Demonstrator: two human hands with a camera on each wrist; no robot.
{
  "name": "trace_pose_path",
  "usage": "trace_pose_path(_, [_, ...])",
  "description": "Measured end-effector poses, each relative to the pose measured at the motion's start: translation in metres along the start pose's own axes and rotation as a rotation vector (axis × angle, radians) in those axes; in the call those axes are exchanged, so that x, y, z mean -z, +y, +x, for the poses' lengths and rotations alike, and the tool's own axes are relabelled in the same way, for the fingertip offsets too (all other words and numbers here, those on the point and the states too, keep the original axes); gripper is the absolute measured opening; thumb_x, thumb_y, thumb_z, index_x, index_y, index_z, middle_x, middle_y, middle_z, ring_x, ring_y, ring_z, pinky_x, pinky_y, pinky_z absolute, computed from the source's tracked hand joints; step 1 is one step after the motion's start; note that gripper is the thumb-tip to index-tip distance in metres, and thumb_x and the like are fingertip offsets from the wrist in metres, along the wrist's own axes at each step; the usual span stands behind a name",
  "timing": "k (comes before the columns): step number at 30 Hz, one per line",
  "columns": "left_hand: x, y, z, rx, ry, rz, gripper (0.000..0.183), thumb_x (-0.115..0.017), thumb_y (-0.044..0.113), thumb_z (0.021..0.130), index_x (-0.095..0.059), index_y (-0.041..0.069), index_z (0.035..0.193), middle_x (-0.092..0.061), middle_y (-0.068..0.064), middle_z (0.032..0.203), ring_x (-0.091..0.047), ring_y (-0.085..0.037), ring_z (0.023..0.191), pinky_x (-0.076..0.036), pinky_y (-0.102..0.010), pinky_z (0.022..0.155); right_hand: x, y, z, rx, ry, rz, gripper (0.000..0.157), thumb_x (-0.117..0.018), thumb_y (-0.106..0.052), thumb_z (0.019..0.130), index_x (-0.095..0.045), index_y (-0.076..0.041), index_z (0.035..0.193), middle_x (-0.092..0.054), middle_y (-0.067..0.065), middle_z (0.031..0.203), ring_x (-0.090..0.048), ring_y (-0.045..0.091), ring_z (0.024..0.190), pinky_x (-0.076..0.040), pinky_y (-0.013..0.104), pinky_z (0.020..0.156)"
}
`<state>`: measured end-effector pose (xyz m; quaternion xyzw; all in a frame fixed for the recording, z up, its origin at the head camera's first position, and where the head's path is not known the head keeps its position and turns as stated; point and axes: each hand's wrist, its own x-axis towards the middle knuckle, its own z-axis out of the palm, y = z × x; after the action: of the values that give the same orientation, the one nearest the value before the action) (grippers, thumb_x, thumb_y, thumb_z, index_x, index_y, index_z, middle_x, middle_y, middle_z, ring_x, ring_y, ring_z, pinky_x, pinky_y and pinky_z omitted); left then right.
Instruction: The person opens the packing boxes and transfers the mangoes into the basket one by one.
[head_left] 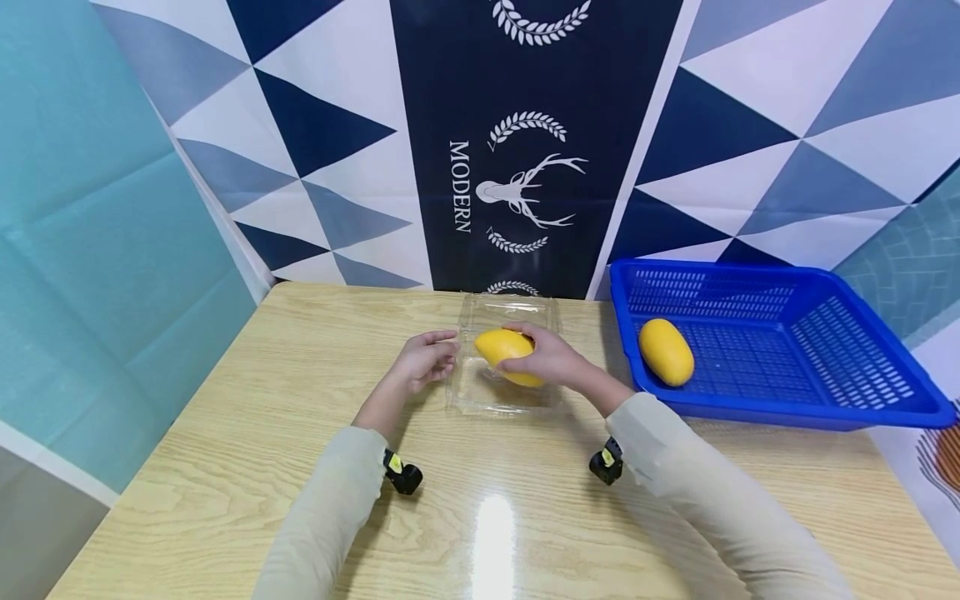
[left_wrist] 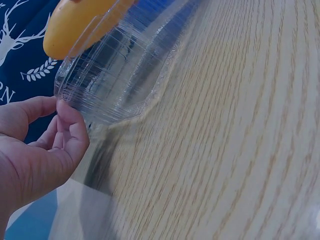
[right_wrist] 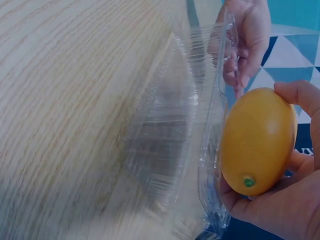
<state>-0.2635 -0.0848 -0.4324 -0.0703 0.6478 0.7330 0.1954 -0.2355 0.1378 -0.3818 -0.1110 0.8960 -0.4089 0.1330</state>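
Observation:
A clear plastic clamshell box (head_left: pixel 467 392) stands on the wooden table with its lid raised toward the wall. My left hand (head_left: pixel 427 360) pinches its left rim between thumb and forefinger, as the left wrist view shows at the box's edge (left_wrist: pixel 62 82). Over the box, my right hand (head_left: pixel 549 360) grips a yellow mango (head_left: pixel 504 348), fingers on its far side and thumb on the near side. In the right wrist view the mango (right_wrist: pixel 260 142) shows a small green stem end and sits right at the box's rim (right_wrist: pixel 212 150).
To the right stands a blue plastic basket (head_left: pixel 750 408) with slotted walls, and a second yellow mango (head_left: pixel 666 352) lies in its left end. A patterned cloth (head_left: pixel 517 100) hangs behind the wooden table (head_left: pixel 315 350). A teal covering (head_left: pixel 112 250) is at the left.

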Motion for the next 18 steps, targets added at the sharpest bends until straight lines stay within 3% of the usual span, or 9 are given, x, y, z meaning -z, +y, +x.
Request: trace_pose_path(18, [0.000,0.000,-0.001,0.013,0.010,-0.018,0.044,-0.057,0.003,0.090,-0.047,0.005,0.133,-0.057,-0.008,0.095,-0.053,-0.007,0.061,-0.046,-0.015,0.053,0.018,-0.003,-0.009,0.010,0.023,0.011,0.072,-0.072,-0.031,0.078,-0.040,-0.014,0.141,-0.053,0.013,0.125,-0.051,0.026,0.101,-0.046,0.036,0.087])
